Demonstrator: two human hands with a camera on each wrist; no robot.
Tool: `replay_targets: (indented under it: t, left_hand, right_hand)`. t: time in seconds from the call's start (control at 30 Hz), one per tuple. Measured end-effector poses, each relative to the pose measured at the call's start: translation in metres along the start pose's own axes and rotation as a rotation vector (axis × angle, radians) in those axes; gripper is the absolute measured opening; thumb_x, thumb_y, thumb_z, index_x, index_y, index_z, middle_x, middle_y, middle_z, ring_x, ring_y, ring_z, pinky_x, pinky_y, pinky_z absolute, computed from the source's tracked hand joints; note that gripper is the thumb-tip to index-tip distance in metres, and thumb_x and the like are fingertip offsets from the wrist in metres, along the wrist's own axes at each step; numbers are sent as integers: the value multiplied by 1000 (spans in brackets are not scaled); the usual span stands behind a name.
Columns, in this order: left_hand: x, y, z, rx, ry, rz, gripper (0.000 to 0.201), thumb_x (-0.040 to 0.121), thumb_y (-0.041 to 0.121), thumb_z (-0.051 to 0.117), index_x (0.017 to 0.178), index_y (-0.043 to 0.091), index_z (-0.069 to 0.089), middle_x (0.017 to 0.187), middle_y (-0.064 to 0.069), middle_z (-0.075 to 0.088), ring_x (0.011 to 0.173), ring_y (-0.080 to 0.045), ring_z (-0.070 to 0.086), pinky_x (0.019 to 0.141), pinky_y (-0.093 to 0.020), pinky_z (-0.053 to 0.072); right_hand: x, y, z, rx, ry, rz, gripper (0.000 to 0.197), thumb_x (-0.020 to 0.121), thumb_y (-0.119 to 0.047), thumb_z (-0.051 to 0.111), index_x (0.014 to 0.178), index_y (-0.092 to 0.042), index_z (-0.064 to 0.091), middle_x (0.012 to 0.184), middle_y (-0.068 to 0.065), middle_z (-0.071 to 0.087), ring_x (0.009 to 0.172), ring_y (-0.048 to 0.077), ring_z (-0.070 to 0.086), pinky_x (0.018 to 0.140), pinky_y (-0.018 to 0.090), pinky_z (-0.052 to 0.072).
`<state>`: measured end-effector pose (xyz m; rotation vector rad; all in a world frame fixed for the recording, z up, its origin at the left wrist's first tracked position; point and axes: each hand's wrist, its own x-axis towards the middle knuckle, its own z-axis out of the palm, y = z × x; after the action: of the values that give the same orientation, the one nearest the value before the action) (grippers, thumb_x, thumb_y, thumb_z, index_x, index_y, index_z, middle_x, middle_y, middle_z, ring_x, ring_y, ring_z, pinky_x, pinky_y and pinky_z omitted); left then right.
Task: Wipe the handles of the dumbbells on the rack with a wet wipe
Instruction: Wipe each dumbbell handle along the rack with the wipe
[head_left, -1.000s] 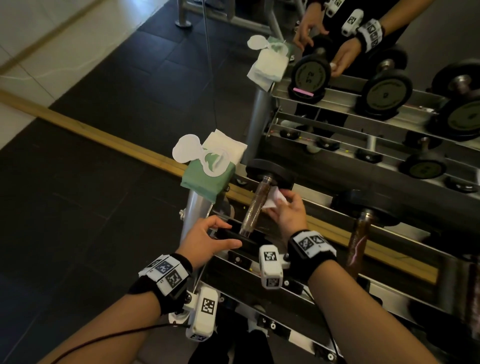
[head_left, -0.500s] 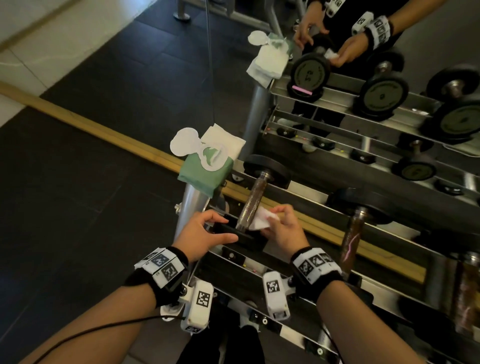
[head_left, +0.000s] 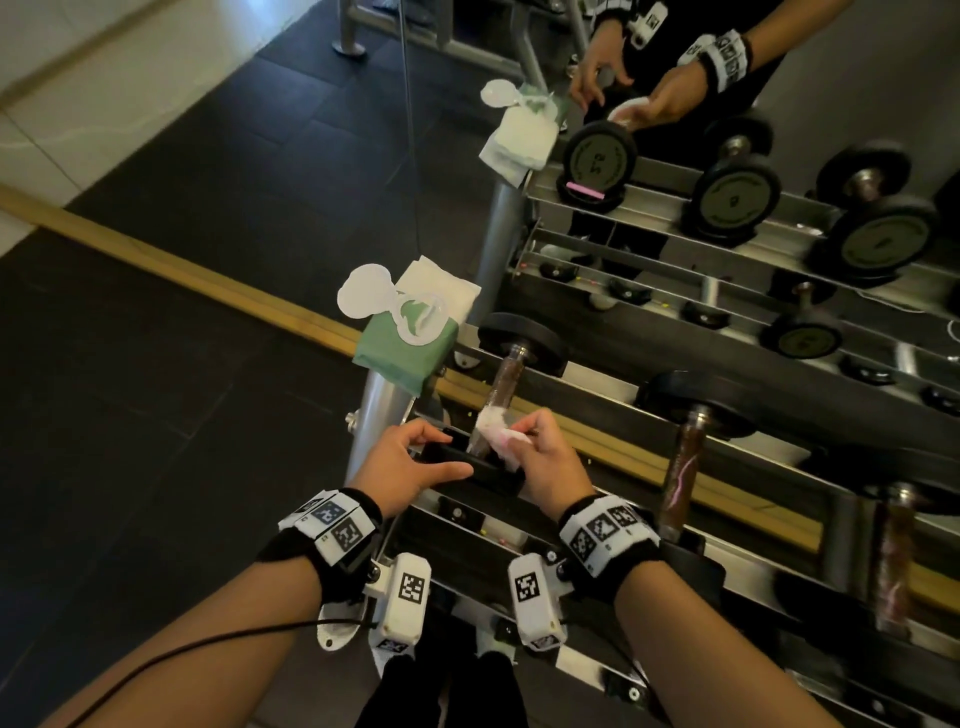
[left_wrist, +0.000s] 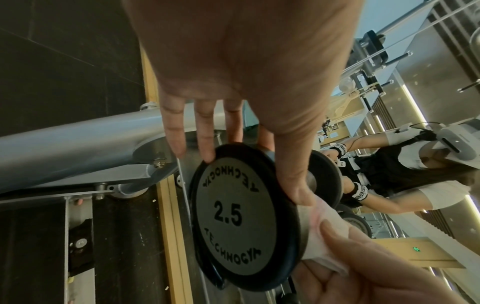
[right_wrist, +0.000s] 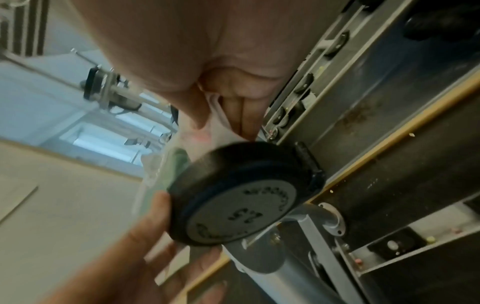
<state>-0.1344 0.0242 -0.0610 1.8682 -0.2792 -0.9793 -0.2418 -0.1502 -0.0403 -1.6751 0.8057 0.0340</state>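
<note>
1. The 2.5 dumbbell (head_left: 511, 395) lies at the left end of the rack (head_left: 618, 387), handle running front to back.
2. The left hand (head_left: 410, 465) rests on its near plate (left_wrist: 233, 218).
3. The right hand (head_left: 545, 457), just right, holds the wet wipe (head_left: 498, 431) on the handle.
4. The wipe pack (head_left: 410, 332) sits on the rack's left post, left of the dumbbell.
5. A second dumbbell (head_left: 685, 447) lies further right.

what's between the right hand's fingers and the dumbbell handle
A crumpled white wet wipe: the right hand pinches it against the knurled metal handle of the black 2.5 dumbbell, clearest in the head view.
</note>
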Motion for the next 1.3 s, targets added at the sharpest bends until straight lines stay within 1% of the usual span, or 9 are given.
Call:
replay_targets:
  t: [0.13,0.23,0.37,0.6,0.77,0.87,1.0,1.1,1.3]
  left_hand:
    - [-5,11,-3,250,15,50,73,57,65,83,123,46,55,138,4,50,130,-20,46,110,-50,42]
    - [-10,31,2,69,-73,90,91,72,53,80,149,40,34,152,8,39,139,-16,37,116,-48,35]
    - [-12,58,12,-197,-166,144,50,100,23,53,149,27,41,144,-7,51,129,-25,53,110,-50,44]
    - [-8,69,15,-416,-41,93,40,95,7,60,132,20,57,110,-9,66,110,-27,64,104,-50,50]
    - [-6,62,15,-447,-178,36,32,93,4,60,124,14,66,125,-16,67,117,-32,63,98,-45,54]
    - [0,56,13,-553,-189,4,29,97,11,55,123,10,67,123,-14,70,115,-28,65,93,-38,57]
    - [5,48,2,-419,-72,64,24,98,18,56,111,25,75,117,-7,73,110,-25,68,93,-44,56]
    - [9,50,-7,-267,14,155,24,98,24,59,102,39,77,107,7,76,105,-17,70,83,-33,59]
    - [48,75,3,83,119,306,34,105,29,45,137,31,59,135,5,63,122,-9,56,105,-31,45]
  right_hand:
    - [-7,-15,-19,96,46,15,13,99,-15,52,92,-27,52,100,5,59,87,17,55,69,29,43]
    - [-15,-24,-23,291,34,-7,12,98,-10,52,94,-21,54,99,10,59,87,25,56,70,33,48]
    - [-21,-34,-21,502,21,-9,11,98,-10,52,93,-19,57,95,10,62,82,28,60,68,41,54]
    - [-15,-36,-22,235,180,-129,13,97,-13,56,91,-25,57,96,-2,66,84,19,62,62,27,55]
    - [-10,-31,-16,276,183,-129,11,95,-12,60,94,-23,60,105,-6,71,95,17,67,66,28,58]
    - [-7,-27,-14,292,195,-127,13,94,-9,61,98,-21,62,109,-2,70,102,19,66,81,37,59]
    - [-13,-12,-19,341,158,-117,28,90,1,63,107,-21,64,116,-3,68,111,14,65,91,34,56]
    - [-23,6,-18,350,122,-143,35,86,8,65,110,-18,65,118,-1,69,112,12,64,99,28,50]
    - [-34,37,-6,280,-103,-23,45,80,5,74,112,-27,67,115,-8,69,108,4,64,95,20,49]
